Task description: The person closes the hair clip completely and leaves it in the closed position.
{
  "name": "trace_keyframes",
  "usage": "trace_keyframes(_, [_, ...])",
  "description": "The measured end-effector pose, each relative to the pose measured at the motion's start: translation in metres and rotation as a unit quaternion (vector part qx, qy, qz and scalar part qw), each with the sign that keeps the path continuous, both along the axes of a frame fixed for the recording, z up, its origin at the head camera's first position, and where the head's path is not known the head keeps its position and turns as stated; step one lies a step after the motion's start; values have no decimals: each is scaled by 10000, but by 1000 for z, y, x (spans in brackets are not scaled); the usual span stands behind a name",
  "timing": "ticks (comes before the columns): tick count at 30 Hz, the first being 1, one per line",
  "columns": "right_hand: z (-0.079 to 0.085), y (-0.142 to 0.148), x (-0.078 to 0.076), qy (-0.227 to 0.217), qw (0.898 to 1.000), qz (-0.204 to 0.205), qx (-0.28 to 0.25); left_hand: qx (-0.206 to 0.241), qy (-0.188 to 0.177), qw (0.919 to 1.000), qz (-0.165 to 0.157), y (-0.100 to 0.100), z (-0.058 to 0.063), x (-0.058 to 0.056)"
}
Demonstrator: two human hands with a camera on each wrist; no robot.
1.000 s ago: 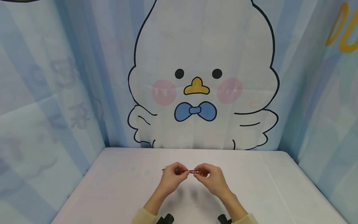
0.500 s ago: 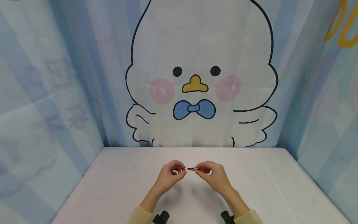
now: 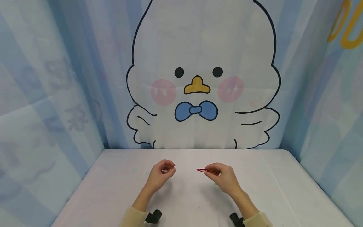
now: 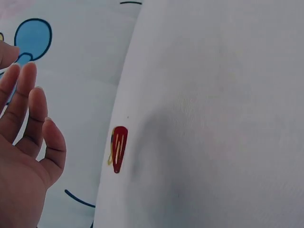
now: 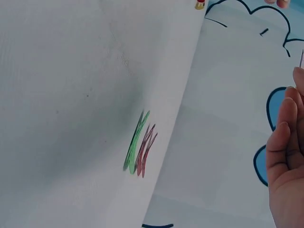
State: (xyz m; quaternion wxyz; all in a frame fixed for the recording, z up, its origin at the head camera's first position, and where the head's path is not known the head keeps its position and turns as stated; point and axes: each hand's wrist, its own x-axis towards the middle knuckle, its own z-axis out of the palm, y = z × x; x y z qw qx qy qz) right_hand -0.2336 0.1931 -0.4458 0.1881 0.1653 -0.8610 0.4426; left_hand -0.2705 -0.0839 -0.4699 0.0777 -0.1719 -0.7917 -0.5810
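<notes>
Between thumb and fingertips, my right hand point(image 3: 224, 178) pinches a red snap hair clip point(image 3: 201, 170), which points left over the table. In the right wrist view that hand point(image 5: 287, 156) is at the right edge, and only a thin dark sliver of the clip shows. My left hand point(image 3: 161, 175) hovers to the left, fingers loosely bent and holding nothing visible. On the table beneath it lies a red hair clip point(image 4: 119, 148) with a yellow one partly under it. Below my right hand lie green hair clips point(image 5: 136, 142) beside dark red hair clips point(image 5: 146, 152).
The white table point(image 3: 113, 189) meets a curtain point(image 3: 198, 135) printed with a white cartoon bird at its far edge. Side curtains point(image 3: 42, 126) hang at left and right. Black wrist cameras point(image 3: 153, 216) sit at both cuffs.
Both hands were at the hair clip a second ago. My left hand has let go and moved left; my right hand has shifted slightly right with the clip.
</notes>
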Motion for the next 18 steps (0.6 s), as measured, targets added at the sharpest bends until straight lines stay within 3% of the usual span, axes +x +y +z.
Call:
trace_keyframes(11, [-6, 16, -1, -865, 9958, -303, 64, -441, -184, 9981, 389, -25, -14, -13])
trace_keyframes(18, [-9, 25, -1, -1095, 9920, -529, 352, -702, -313, 9957, 526, -36, -22, -17])
